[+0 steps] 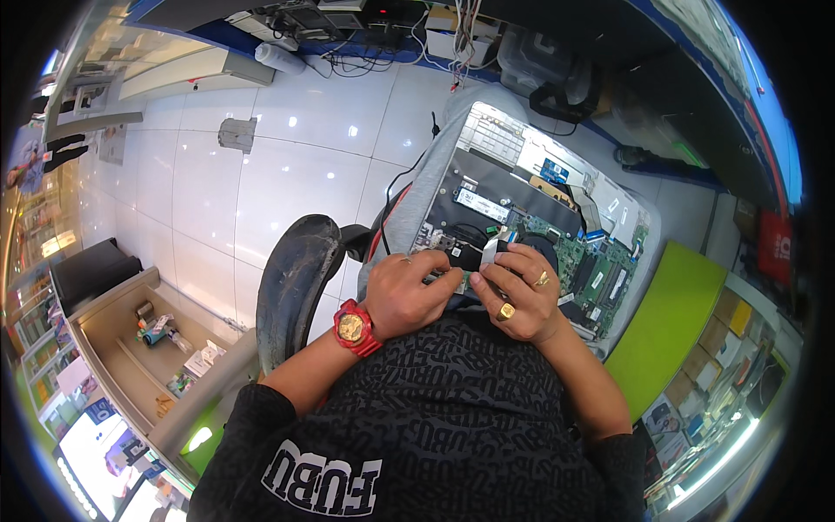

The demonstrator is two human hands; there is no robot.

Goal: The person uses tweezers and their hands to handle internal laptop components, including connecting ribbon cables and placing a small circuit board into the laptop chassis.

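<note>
An opened laptop base (pixel 545 163) lies on grey cloth over my lap, its inner side facing up. A green circuit board (pixel 584 277) fills its near right part, and a white-labelled storage stick (pixel 481 205) sits in the dark middle. My right hand (pixel 524 291), wearing gold rings, pinches a small white flat strip (pixel 492 250) above the board; whether it is a ribbon cable or tape I cannot tell. Close beside it, my left hand (pixel 409 291) has thumb and forefinger curled together at the laptop's near edge. What those fingertips hold, if anything, is hidden. A red watch (pixel 352 328) circles the left wrist.
A black chair armrest (pixel 300 287) stands at my left. Further left is an open beige drawer (pixel 130 348) with small items. A green-topped counter (pixel 665 326) flanks me on the right. Cables and boxes (pixel 459 43) crowd the far side, beyond the tiled floor (pixel 278 191).
</note>
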